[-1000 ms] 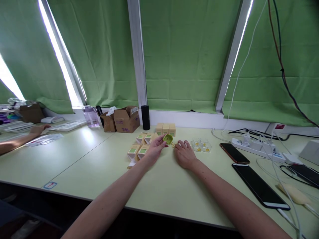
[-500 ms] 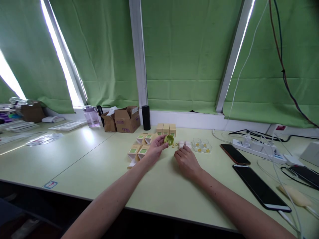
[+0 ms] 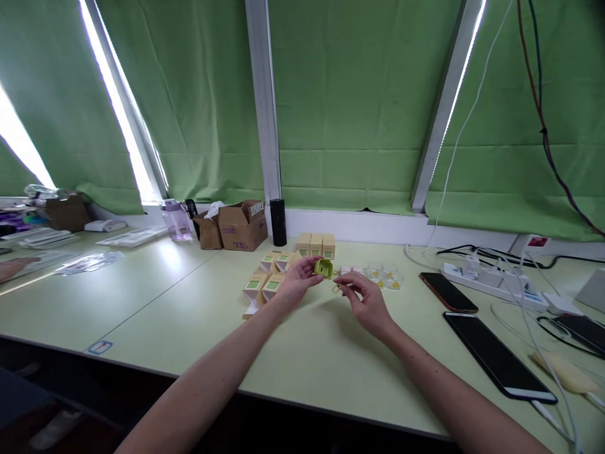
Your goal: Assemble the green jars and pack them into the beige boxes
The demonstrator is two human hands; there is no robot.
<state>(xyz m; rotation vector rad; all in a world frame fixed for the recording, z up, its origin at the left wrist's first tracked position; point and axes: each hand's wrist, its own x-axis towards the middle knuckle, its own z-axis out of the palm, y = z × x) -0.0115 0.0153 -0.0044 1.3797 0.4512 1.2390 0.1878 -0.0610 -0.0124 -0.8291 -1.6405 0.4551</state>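
Observation:
My left hand (image 3: 299, 280) grips a small olive-green square cup (image 3: 324, 268), its hollow side turned toward me. Close to its right, my right hand (image 3: 366, 299) pinches a tiny pale-yellow piece (image 3: 336, 289) between thumb and fingertips; its exact kind is too small to make out. Behind my right hand lie small pinkish-white blocks (image 3: 350, 270), partly hidden by the fingers. A clear plastic tray (image 3: 388, 277) with yellow bits in its round cups is to the right. Left of my left hand stand several small open cardboard boxes (image 3: 255, 285) with green labels.
Three closed small boxes (image 3: 316, 244) stand behind, near a black cylinder (image 3: 278, 222) and an open brown carton (image 3: 243, 227). Phones (image 3: 498, 356), a power strip (image 3: 491, 285) and loose cables occupy the right. A purple bottle (image 3: 176, 221) stands left; another person's hand (image 3: 14, 268) shows at the far left edge.
My right hand has drawn back from the pinkish-white blocks and now holds a tiny pale-yellow piece near the cup. Another person's hand has appeared at the far left.

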